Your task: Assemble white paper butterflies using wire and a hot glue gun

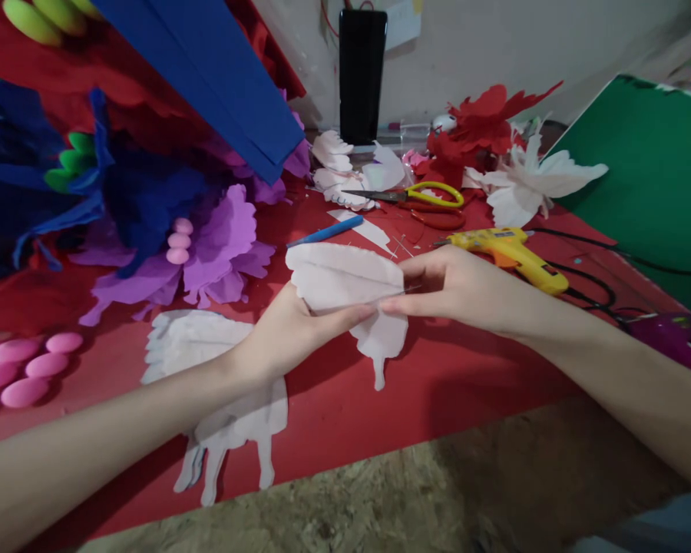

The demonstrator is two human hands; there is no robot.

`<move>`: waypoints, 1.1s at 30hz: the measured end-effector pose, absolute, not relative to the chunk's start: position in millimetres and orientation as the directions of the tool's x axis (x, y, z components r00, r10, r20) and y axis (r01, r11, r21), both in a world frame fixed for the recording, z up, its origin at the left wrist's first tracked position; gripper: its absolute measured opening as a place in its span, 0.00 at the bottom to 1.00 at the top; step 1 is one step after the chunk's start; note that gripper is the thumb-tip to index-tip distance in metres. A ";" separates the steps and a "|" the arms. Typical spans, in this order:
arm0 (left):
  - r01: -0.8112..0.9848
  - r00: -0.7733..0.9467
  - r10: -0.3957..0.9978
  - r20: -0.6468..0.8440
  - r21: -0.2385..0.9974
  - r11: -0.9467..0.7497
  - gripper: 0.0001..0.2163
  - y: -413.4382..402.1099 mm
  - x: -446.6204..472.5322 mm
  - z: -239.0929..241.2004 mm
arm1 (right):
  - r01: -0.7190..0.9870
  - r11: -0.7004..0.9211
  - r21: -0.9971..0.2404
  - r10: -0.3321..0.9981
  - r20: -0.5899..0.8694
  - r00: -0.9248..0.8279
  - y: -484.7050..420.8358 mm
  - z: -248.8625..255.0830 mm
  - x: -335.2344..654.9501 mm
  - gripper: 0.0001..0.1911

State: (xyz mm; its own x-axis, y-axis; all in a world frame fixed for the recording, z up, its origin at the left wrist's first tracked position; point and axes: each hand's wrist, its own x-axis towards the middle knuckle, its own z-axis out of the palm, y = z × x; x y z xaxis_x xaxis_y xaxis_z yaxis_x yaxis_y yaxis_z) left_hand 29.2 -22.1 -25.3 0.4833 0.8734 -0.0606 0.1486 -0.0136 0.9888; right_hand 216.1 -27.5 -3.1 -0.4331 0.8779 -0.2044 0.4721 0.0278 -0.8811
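A red tabletop (322,430) runs back to a pale wall (484,38). Above its near half, at the middle, a white butterfly-shaped cut-out (348,276) is held up, a narrow tail hanging below its broad upper part. The left hand (285,330) is closed on it, thumb along the lower edge, the other fingers hidden behind. The right hand (454,288) pinches its right edge between thumb and fingers, and thin strands show by those fingertips.

Beneath the left forearm lies a stack of similar white pieces (193,334). Just beyond the held cut-out I can see a blue pen-like tool (328,230), then yellow-handled scissors (438,192) lying open, and a yellow glue gun (515,250) past the right hand. Pink oval pieces (26,390) sit over at the left, near purple petal shapes (227,238). A dark phone (362,77) stands against the wall, with red petal shapes (477,123) to its right and a green board (639,153) farther right.
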 end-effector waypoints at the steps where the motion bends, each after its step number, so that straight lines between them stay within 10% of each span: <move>1: 0.138 0.477 0.878 -0.051 0.990 -0.017 0.07 -22.4 29.1 -25.1 | 0.459 0.025 -0.888 0.880 -0.199 -0.431 -28.2 -3.7 215.0 0.11; 11: 0.164 0.408 0.912 -0.051 0.986 -0.018 0.05 -20.4 26.3 -26.6 | 0.473 0.078 -0.878 0.938 -0.097 -0.334 -27.8 6.0 217.4 0.16; 33: 0.268 0.706 0.706 -0.056 0.944 -0.192 0.23 -24.4 14.4 -19.6 | 0.741 0.039 -0.670 0.826 -0.396 -0.401 -4.8 3.3 248.5 0.19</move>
State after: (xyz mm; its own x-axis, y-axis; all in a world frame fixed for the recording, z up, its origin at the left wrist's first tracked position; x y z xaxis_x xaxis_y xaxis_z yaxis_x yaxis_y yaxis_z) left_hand 14.4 -24.4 -19.6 0.7062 0.7057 -0.0563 0.2676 -0.1925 0.9441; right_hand 248.5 -4.8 3.3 -0.4015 0.8259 -0.3959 0.7411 0.0390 -0.6703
